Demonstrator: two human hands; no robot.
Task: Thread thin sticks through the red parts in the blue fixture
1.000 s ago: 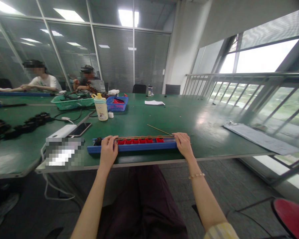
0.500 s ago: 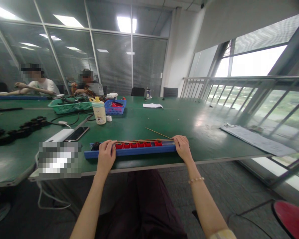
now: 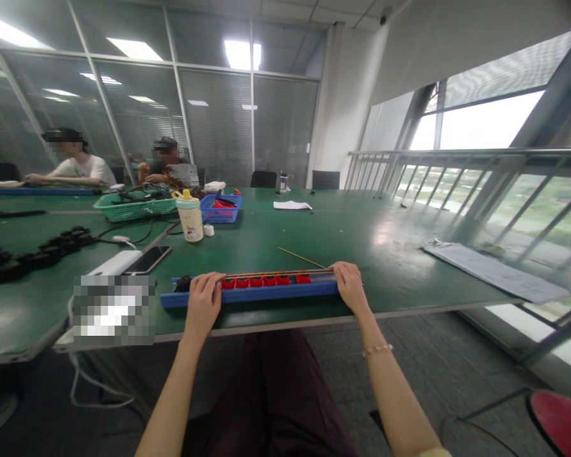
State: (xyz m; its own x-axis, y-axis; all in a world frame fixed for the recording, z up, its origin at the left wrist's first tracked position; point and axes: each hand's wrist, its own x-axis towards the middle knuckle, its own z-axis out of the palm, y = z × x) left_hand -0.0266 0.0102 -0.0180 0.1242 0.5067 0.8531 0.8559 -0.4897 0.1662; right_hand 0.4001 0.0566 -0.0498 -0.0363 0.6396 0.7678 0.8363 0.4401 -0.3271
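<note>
A long blue trough (image 3: 266, 293) lies along the near edge of the table, with a row of small red pieces (image 3: 255, 282) inside and a dark part at its left end. Thin brown rods (image 3: 276, 273) stretch over the red pieces from hand to hand. My left hand (image 3: 204, 295) is closed over the left part of the trough, fingers curled at the rods. At the right end, my right hand (image 3: 348, 285) is closed too, its fingertips on the rods. Whether the fingers also grip the trough is hidden. Another thin rod (image 3: 302, 257) lies slanted behind, near my right hand.
Left stand a phone (image 3: 147, 259), a white power bank (image 3: 117, 261) with cable and a pale cup (image 3: 190, 219). Behind are a green basket (image 3: 136, 209) and a blue basket (image 3: 221, 211). A clipboard (image 3: 495, 270) lies right. Two people sit at the far left.
Both hands stay at the same places on the trough and rods. The view has tilted slightly up. The co-worker at far left has lowered a hand.
</note>
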